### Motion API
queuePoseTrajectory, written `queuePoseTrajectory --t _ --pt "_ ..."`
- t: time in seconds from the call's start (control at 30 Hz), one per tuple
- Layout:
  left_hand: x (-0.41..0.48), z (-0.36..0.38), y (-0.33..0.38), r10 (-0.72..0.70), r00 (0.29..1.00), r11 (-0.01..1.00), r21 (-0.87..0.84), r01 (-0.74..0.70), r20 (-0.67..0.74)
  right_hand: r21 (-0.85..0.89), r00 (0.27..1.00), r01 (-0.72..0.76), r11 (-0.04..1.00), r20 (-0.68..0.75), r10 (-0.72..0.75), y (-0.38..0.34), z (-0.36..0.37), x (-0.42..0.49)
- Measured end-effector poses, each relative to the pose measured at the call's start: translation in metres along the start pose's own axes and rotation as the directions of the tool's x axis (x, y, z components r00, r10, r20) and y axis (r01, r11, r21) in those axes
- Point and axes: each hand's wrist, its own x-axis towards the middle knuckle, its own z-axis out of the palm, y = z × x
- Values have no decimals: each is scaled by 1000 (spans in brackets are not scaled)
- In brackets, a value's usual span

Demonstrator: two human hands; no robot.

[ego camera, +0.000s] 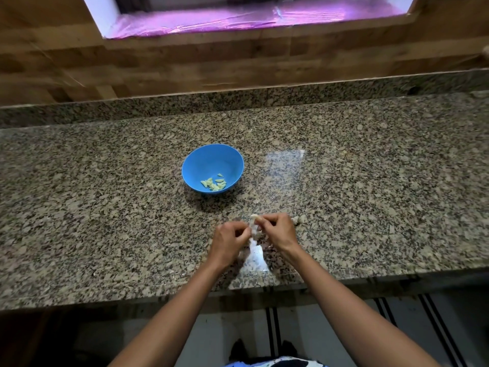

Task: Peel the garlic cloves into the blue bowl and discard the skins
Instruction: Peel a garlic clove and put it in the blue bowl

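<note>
Nearest, at the front of the bench (pixel 105 207), the left hand (pixel 229 241) and right hand (pixel 278 231) both pinch one garlic clove (pixel 254 223) between curled fingertips, mid-peel. Judgement: clove light and firm, slick once bare; skin papery, tears easily, best pinched loose at the tip end. Farther back, the blue bowl (pixel 211 160) stands apart, with peeled cloves (pixel 214 183) in its bottom.

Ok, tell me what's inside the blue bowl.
A small cluster of peeled garlic cloves lies in the blue bowl, toward its near side; the rest of the inside shows bare blue. The bottom under the cluster is covered.
</note>
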Motion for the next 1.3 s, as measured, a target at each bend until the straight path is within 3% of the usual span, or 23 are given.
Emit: queuePoseTrajectory --t 0.07,0.17,0.3,0.43,0.63,0.73,0.9,1.03,1.3 --pt "-2 5 5 -27 999 997 -67 25 -21 -19 1000 11 1000 -21 -11 0 -4 5" --pt "10 -1 5 -178 979 957 -247 149 -100 15 1000 -17 1000 2 17 10 -5 0" --pt "8 -4 -1 -250 968 940 -246 239 -17 111 997 -59 992 47 54 20 -4 -6" --pt "2 -2 1 -218 975 931 -291 220 42 115 998 -40 993 51 34 24 -6 -8" --pt "3 0 16 -302 947 805 -503 315 111 -227 988 148 962 83 -133 20 -6 -10" --pt "5 -1 15 -355 929 719 -605 342 103 -60 994 80 995 81 -75 13 -8 -12" --pt "2 4 18 -230 968 783 -570 247 103 296 988 -150 943 76 134 5 -8 -13" --pt "0 6 13 -176 981 851 -489 192 78 261 984 -165 951 103 143 8 -9 -11" --pt "0 0 15 -276 943 682 -653 328 185 279 982 -168 946 130 136 9 -12 -12"
